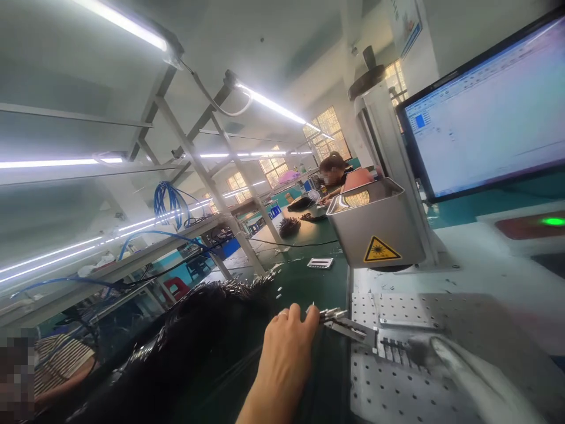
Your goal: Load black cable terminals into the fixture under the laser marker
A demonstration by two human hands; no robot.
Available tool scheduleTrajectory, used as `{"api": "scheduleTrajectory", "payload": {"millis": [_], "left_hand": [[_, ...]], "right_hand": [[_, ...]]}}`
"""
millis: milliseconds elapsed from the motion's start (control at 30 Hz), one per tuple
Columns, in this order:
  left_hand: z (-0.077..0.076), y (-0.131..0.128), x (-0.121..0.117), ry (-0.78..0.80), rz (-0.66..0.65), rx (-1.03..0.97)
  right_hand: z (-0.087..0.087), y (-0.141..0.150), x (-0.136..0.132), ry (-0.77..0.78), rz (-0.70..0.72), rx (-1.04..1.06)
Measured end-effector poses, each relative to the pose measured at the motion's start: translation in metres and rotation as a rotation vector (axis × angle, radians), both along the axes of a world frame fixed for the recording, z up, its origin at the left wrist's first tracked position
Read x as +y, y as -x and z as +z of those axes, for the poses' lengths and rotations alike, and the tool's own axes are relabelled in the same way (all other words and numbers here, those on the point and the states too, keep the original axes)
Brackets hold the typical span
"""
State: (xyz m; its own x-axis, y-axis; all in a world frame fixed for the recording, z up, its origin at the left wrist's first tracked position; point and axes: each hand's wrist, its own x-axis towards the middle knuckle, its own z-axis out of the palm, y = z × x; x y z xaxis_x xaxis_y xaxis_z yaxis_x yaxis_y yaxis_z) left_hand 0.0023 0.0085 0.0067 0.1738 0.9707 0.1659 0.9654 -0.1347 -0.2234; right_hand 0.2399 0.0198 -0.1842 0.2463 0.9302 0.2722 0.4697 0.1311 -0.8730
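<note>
My left hand [285,347] is closed, thumb and fingers pinched on a small bunch of silver metal-tipped pieces [334,314]. They lie over the left end of a slotted metal fixture [355,333], which reaches onto the perforated metal plate [371,388]. Several dark thin pieces sit side by side in the fixture's right part. Over that end is my right hand [426,353], apparently in a pale glove with dark fingertips. Motion smears its fingers, so their grip is not clear. Left of my left hand lies a large heap of black cables [198,335] with shiny metal ends.
A metal laser head [375,227] with a yellow warning label hangs above the plate. At right stand a monitor [489,112] and a box with a green light [554,222]. A slotted metal piece [321,263] lies on the green table. Other people sit farther back and at lower left.
</note>
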Motion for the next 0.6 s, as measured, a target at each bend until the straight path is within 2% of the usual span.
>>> {"api": "scheduleTrajectory", "payload": {"millis": [33, 67, 100, 167, 200, 267, 333, 433, 500, 600], "left_hand": [[0.000, -0.004, 0.007, -0.002, -0.006, -0.063], [-0.007, -0.010, 0.013, 0.022, -0.026, -0.156], [-0.020, -0.016, 0.018, 0.086, -0.060, -0.356], [-0.059, -0.028, 0.026, 0.204, -0.113, -0.540], [-0.080, -0.032, 0.029, 0.267, -0.117, -0.693], [-0.118, -0.038, 0.033, 0.335, -0.057, -0.845], [-0.143, -0.040, 0.036, 0.384, 0.018, -0.953], [-0.156, -0.040, 0.037, 0.465, 0.117, -1.071], [-0.155, -0.040, 0.036, 0.504, 0.160, -1.129], [-0.151, -0.042, 0.035, 0.529, 0.134, -1.140]], "right_hand": [[0.001, -0.016, 0.009, 0.021, 0.011, -0.037], [-0.001, -0.029, 0.018, 0.020, 0.010, -0.121], [-0.005, -0.040, 0.027, 0.021, -0.017, -0.209], [-0.022, -0.054, 0.040, 0.029, 0.042, -0.437], [-0.032, -0.057, 0.043, 0.030, 0.086, -0.531], [-0.050, -0.060, 0.044, -0.011, 0.175, -0.650], [-0.059, -0.058, 0.040, -0.079, 0.185, -0.725], [-0.053, -0.051, 0.035, -0.203, 0.093, -0.825], [-0.044, -0.047, 0.036, -0.272, 0.044, -0.874], [-0.036, -0.040, 0.033, -0.390, 0.020, -0.925]]}}
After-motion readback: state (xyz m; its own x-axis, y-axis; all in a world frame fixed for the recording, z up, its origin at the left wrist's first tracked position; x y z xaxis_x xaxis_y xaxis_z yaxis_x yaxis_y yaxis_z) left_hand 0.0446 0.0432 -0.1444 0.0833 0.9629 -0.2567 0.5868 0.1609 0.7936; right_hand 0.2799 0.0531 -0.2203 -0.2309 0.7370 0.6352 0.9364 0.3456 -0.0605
